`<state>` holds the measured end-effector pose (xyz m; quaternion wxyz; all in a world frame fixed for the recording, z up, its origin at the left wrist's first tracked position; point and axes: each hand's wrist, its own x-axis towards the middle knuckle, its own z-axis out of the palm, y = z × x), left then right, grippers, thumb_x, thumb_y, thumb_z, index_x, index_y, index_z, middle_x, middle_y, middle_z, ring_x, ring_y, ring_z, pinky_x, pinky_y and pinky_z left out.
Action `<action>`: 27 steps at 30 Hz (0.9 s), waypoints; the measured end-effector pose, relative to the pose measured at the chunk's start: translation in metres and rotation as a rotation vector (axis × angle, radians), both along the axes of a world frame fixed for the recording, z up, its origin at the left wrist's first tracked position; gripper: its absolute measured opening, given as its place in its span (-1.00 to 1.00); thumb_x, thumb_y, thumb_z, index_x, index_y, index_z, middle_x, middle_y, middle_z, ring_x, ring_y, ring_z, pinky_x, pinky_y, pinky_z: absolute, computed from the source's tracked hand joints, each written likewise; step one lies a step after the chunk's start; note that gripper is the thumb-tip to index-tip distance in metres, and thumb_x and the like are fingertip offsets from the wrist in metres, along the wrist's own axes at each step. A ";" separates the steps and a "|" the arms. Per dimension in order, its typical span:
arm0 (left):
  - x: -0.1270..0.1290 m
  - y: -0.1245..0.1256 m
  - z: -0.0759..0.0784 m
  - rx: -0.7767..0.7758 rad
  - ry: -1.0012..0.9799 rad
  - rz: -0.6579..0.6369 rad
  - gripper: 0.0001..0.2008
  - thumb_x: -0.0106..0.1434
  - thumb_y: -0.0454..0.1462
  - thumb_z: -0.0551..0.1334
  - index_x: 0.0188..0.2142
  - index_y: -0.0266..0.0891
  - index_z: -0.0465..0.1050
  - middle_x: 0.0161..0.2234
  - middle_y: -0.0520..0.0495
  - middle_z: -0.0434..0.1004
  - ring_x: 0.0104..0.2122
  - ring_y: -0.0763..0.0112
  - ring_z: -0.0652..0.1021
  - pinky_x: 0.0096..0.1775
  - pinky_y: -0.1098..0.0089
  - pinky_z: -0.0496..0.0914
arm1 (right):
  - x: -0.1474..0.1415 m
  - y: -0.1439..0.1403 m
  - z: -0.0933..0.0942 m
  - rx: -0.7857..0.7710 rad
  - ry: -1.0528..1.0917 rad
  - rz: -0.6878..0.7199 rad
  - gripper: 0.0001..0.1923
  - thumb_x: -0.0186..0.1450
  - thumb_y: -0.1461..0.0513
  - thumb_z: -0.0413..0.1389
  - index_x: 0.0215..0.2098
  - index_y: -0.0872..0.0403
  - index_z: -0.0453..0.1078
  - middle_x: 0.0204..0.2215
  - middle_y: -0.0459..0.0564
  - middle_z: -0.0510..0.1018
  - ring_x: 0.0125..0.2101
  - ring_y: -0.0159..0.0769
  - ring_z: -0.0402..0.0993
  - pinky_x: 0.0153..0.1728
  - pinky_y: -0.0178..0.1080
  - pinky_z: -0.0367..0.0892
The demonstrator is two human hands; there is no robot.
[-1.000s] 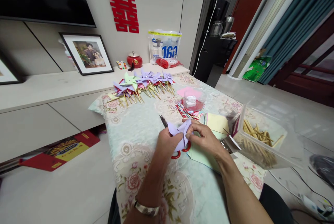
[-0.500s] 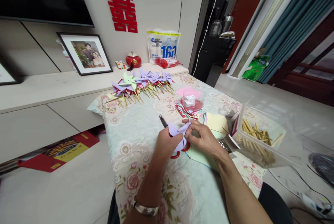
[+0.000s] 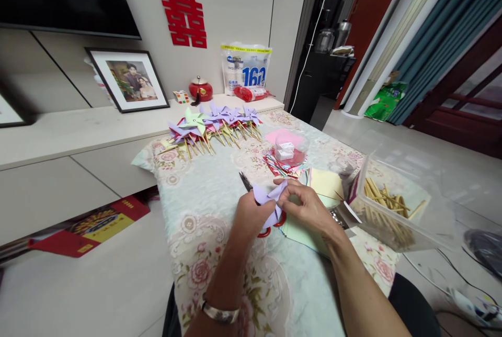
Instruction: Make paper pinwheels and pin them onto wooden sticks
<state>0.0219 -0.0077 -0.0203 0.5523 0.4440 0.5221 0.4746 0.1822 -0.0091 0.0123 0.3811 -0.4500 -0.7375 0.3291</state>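
Note:
Between my hands is a purple paper pinwheel [image 3: 270, 217], its blades partly folded toward the centre. My left hand [image 3: 251, 214] grips its left side, thumb on the paper. My right hand [image 3: 305, 203] pinches the paper near its middle from the right; whether a pin is in those fingertips I cannot tell. Under the paper lie scissors [image 3: 246, 181] with dark blades and red handles, mostly hidden. Beside my right hand are a stack of pale green and yellow paper sheets [image 3: 300, 235] and a small container of shiny metal bits [image 3: 338, 217].
Finished pinwheels [image 3: 215, 122] on sticks lie at the table's far edge. A clear plastic bin [image 3: 423, 232] of wooden sticks stands at the right. Behind the paper stack sit a round clear container [image 3: 301, 144] and patterned paper strips [image 3: 278, 166]. A floral cloth [image 3: 204, 190] covers the table.
Both hands stay in nearly the same place on the purple paper. My right fingers have closed slightly over its middle.

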 end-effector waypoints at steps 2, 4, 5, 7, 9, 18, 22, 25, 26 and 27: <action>0.001 0.000 0.002 -0.009 -0.068 0.072 -0.76 -0.08 -0.26 0.37 -0.38 -0.35 0.61 -0.52 -0.09 0.58 -0.55 0.35 0.48 -0.50 0.41 0.35 | 0.001 0.001 -0.001 -0.008 0.051 -0.070 -0.94 0.21 0.24 0.22 -0.43 0.04 0.49 -0.14 0.06 0.59 0.07 -0.04 0.42 0.06 -0.06 0.26; 0.001 0.001 0.005 -0.010 -0.206 0.185 -0.78 -0.07 -0.24 0.39 -0.41 -0.34 0.59 -0.52 -0.06 0.57 -0.55 0.39 0.48 -0.48 0.42 0.35 | 0.001 0.002 -0.003 -0.009 0.161 -0.194 -0.82 0.21 0.16 0.25 -0.23 0.02 0.52 0.02 0.09 0.53 0.08 -0.04 0.41 0.03 -0.06 0.30; 0.002 0.002 0.005 0.000 -0.295 0.247 -0.78 -0.06 -0.23 0.40 -0.41 -0.33 0.57 -0.51 -0.05 0.57 -0.54 0.40 0.48 -0.47 0.42 0.36 | 0.001 0.002 -0.004 -0.018 0.228 -0.261 -0.72 0.20 0.12 0.26 -0.13 0.02 0.51 0.06 0.10 0.51 0.06 -0.05 0.42 0.00 -0.07 0.33; 0.002 0.004 0.006 0.031 -0.449 0.372 -0.77 -0.06 -0.22 0.41 -0.42 -0.32 0.54 -0.50 -0.02 0.56 -0.51 0.42 0.48 -0.43 0.43 0.37 | -0.001 0.001 -0.005 -0.089 0.353 -0.343 -0.59 0.17 0.05 0.28 -0.06 0.03 0.48 -0.02 0.11 0.56 -0.07 -0.09 0.49 -0.09 -0.10 0.38; 0.003 0.005 0.007 0.067 -0.539 0.468 -0.77 -0.05 -0.22 0.42 -0.42 -0.31 0.53 -0.49 0.01 0.55 -0.49 0.44 0.49 -0.39 0.44 0.38 | -0.007 -0.002 -0.004 -0.232 0.418 -0.316 -0.57 0.13 0.01 0.31 -0.12 0.07 0.49 -0.20 0.07 0.61 -0.24 -0.16 0.51 -0.19 -0.14 0.40; 0.010 -0.003 0.015 0.090 -0.486 0.534 -0.77 0.05 -0.17 0.38 -0.50 -0.28 0.42 -0.66 0.16 0.31 -0.68 0.58 0.28 -0.63 0.52 0.18 | -0.051 -0.017 -0.012 -0.599 0.347 -0.021 -0.55 0.16 -0.12 0.24 -0.48 0.10 0.41 -0.58 -0.08 0.51 -0.57 -0.37 0.41 -0.47 -0.29 0.31; 0.012 -0.006 0.021 0.035 -0.477 0.502 -0.76 0.06 -0.15 0.35 -0.51 -0.25 0.37 -0.72 0.20 0.23 -0.76 0.59 0.19 -0.71 0.51 0.08 | -0.055 -0.015 -0.016 -0.598 0.439 -0.036 -0.56 0.16 -0.11 0.22 -0.50 0.10 0.40 -0.52 -0.06 0.54 -0.57 -0.40 0.42 -0.49 -0.31 0.31; 0.011 -0.006 0.022 0.061 -0.464 0.532 -0.78 0.05 -0.18 0.35 -0.51 -0.27 0.39 -0.69 0.18 0.27 -0.72 0.59 0.23 -0.68 0.52 0.12 | -0.054 -0.015 -0.017 -0.581 0.444 -0.053 -0.60 0.15 -0.05 0.26 -0.52 0.09 0.37 -0.56 -0.08 0.52 -0.58 -0.40 0.39 -0.51 -0.33 0.28; 0.011 -0.005 0.022 0.073 -0.461 0.545 -0.78 0.04 -0.19 0.36 -0.52 -0.28 0.40 -0.68 0.17 0.29 -0.70 0.59 0.26 -0.66 0.53 0.15 | -0.054 -0.015 -0.017 -0.572 0.437 -0.057 -0.62 0.14 -0.03 0.27 -0.53 0.09 0.35 -0.57 -0.09 0.51 -0.58 -0.40 0.38 -0.51 -0.33 0.26; 0.011 -0.005 0.022 0.084 -0.460 0.554 -0.79 0.03 -0.20 0.36 -0.52 -0.29 0.41 -0.66 0.16 0.32 -0.68 0.58 0.29 -0.63 0.53 0.18 | -0.053 -0.015 -0.017 -0.560 0.428 -0.061 -0.63 0.15 -0.01 0.27 -0.53 0.08 0.33 -0.57 -0.09 0.51 -0.58 -0.40 0.37 -0.52 -0.33 0.26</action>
